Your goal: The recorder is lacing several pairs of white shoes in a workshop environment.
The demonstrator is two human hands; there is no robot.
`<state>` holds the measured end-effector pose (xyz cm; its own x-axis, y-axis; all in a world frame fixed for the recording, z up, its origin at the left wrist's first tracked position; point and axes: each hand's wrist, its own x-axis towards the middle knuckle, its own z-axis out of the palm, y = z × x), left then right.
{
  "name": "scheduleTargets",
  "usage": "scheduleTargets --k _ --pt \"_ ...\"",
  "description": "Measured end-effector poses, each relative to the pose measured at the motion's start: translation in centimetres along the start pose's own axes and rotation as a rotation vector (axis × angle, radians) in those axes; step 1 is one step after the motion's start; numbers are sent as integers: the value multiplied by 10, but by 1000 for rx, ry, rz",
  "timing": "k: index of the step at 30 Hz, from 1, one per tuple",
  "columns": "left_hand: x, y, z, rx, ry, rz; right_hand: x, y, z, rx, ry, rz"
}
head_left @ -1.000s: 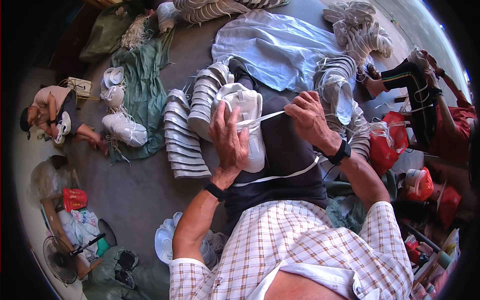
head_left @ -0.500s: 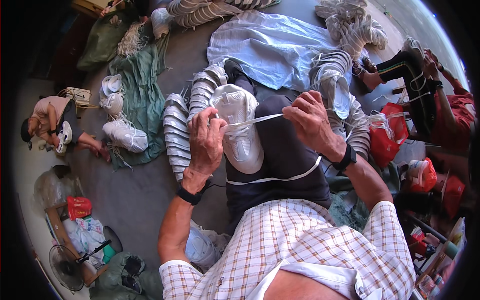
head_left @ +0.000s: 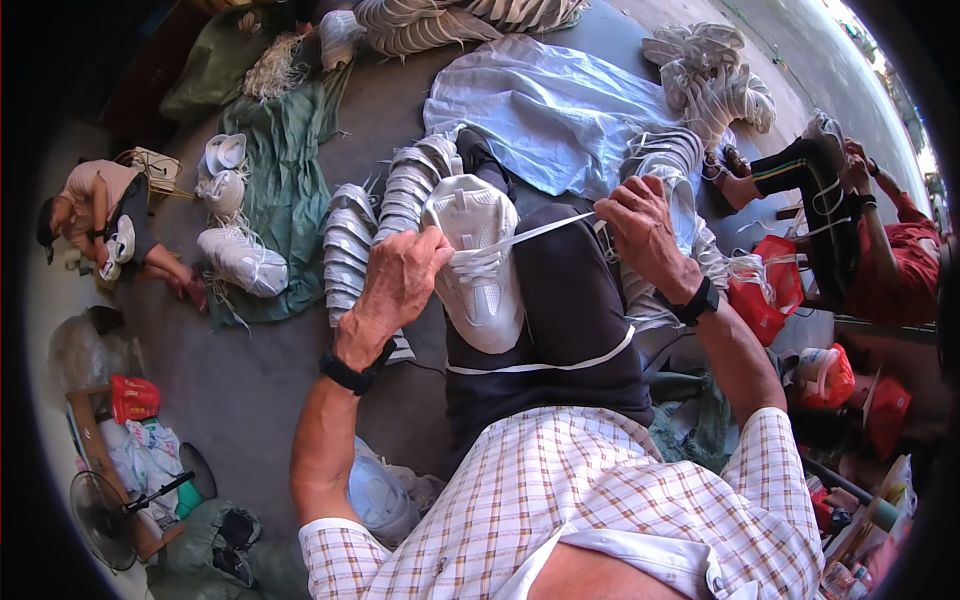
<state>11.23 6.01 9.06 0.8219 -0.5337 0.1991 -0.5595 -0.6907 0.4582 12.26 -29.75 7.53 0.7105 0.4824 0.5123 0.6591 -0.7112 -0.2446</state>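
A white sneaker [head_left: 490,310] rests on my left thigh, its toe pointing toward me. A flat white shoelace [head_left: 545,232] stretches tight across its upper. My right hand [head_left: 650,232] is closed on the lace's far end, out to the right above my knee. At the sneaker's left edge my left hand [head_left: 402,278] is pinched, with the lace coming from its fingertips; the exact grip is partly hidden. Another white lace [head_left: 550,367] lies across both thighs.
Rows of nested white shoes [head_left: 410,190] stand by my left leg, and more shoes [head_left: 665,160] on the right. A pale blue sheet [head_left: 540,100] lies ahead. Co-workers sit left [head_left: 95,205] and right [head_left: 890,260]. A fan [head_left: 100,520] stands lower left, a red bag [head_left: 765,300] on the right.
My right hand has moved a little right and up, drawing out more lace. My left fingers have closed together at the sneaker's edge. The view has shifted slightly.
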Motion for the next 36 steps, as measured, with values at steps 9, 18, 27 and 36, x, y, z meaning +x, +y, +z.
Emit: scheduleTargets --k 9,18,27,36 --pt "-11 -23 2 -249 -155 -170 -12 35 24 -29 -168 3" --pt "-8 -6 -17 -579 -107 -353 -22 39 1 -137 53 105" --pt "-26 -44 22 36 201 -291 -55 95 -6 -186 92 654" --pt "-57 -38 98 -1650 337 -1348 -70 109 0 1212 656 1197"
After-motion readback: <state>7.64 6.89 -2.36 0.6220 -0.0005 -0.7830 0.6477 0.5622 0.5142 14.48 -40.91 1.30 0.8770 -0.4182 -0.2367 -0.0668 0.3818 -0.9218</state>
